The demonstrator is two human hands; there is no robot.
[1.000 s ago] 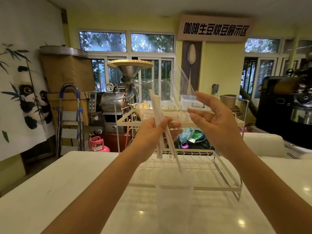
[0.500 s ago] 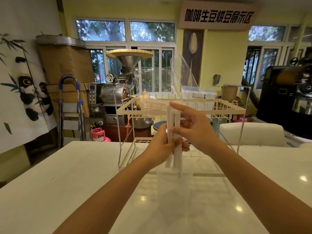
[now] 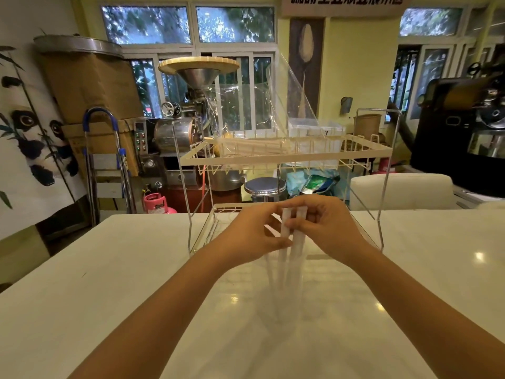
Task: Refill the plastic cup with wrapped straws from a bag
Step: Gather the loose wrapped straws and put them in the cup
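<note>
A few white wrapped straws stand upright between my two hands, their lower ends down inside a clear plastic cup that is blurred and faint on the white table. My left hand pinches the straws from the left and my right hand grips their tops from the right. The clear bag of straws lies on the upper shelf of the wire rack, its open flap sticking up.
The cream two-tier wire rack stands on the white table just behind my hands. Behind the table are a coffee roaster, a pink gas bottle, a step ladder and a black machine at right.
My hands have come down from shelf height with the straws. The right hand closed onto them, and their lower ends have dropped into the cup.
</note>
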